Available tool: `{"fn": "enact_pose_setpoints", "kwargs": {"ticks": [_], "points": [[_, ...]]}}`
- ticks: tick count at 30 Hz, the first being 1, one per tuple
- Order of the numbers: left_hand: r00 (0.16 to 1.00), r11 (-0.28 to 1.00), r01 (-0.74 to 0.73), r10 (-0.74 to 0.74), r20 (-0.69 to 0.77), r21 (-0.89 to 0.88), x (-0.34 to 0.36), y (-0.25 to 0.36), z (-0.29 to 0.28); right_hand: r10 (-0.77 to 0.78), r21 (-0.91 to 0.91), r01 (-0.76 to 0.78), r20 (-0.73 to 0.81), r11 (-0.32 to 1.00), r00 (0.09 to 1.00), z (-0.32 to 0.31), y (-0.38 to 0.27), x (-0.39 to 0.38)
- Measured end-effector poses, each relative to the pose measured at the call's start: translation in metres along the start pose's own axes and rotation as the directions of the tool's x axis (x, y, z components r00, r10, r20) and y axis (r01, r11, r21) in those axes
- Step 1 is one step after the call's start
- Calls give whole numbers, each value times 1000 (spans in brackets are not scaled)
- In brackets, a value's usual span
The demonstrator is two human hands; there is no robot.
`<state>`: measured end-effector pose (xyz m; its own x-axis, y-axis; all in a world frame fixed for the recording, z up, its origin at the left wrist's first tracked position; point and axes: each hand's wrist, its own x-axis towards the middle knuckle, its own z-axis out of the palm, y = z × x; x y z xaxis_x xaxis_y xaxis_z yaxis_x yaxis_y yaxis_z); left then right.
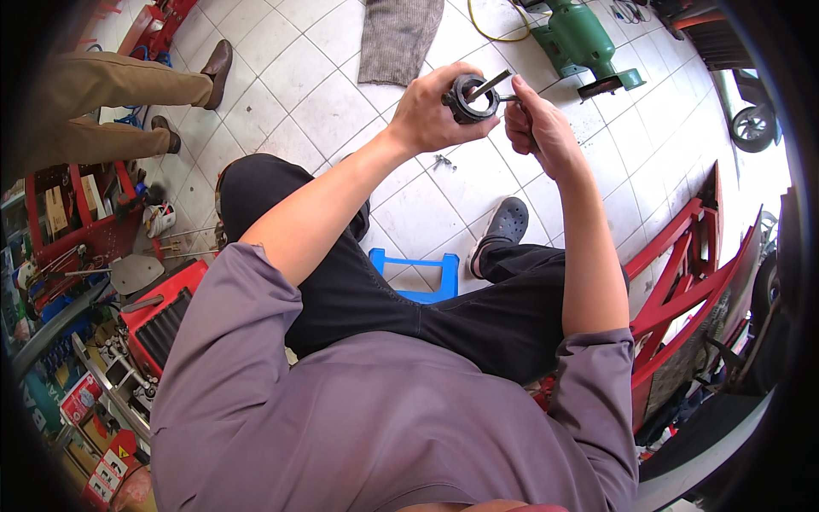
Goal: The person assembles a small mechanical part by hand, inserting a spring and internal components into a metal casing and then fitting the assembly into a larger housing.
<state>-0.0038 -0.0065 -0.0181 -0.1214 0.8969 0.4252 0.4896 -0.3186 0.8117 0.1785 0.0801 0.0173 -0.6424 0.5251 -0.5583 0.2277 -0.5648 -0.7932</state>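
In front of me, my left hand [420, 113] is wrapped round a dark ring-shaped metal part [458, 113]. A flat metal bar [493, 84] sticks out of the ring's opening toward the upper right. On the right side, my right hand [544, 130] is closed with the thumb up, gripping a thin dark metal tool [508, 98] whose tip meets the ring's side. Fingers hide most of that tool, so its kind does not show. Below the hands, a few small metal pieces [444, 162] lie on the white tiled floor [328, 107].
A green machine housing [584, 43] lies ahead at right, near a grey ribbed cloth [397, 43]. A blue step stool [448, 277] is between my legs. Another person's legs [136, 81] stand at far left, above a red tool cart [94, 222]. A red metal frame [682, 299] stands at right.
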Motion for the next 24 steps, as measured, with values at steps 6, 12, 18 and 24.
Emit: {"fn": "enact_pose_setpoints", "kwargs": {"ticks": [6, 12, 18, 24], "points": [[983, 981, 175, -170, 65, -82, -2, 2, 1, -74, 156, 78, -30, 985, 997, 8, 2, 0], [952, 931, 306, -293, 90, -200, -4, 5, 6, 35, 216, -18, -74, 976, 997, 14, 9, 3], [974, 964, 220, -210, 80, -152, -5, 5, 7, 33, 323, -16, -48, 946, 998, 26, 17, 2], [963, 931, 267, -249, 103, -247, -8, 0, 11, -41, 538, -18, 99, 843, 994, 19, 26, 9]]}}
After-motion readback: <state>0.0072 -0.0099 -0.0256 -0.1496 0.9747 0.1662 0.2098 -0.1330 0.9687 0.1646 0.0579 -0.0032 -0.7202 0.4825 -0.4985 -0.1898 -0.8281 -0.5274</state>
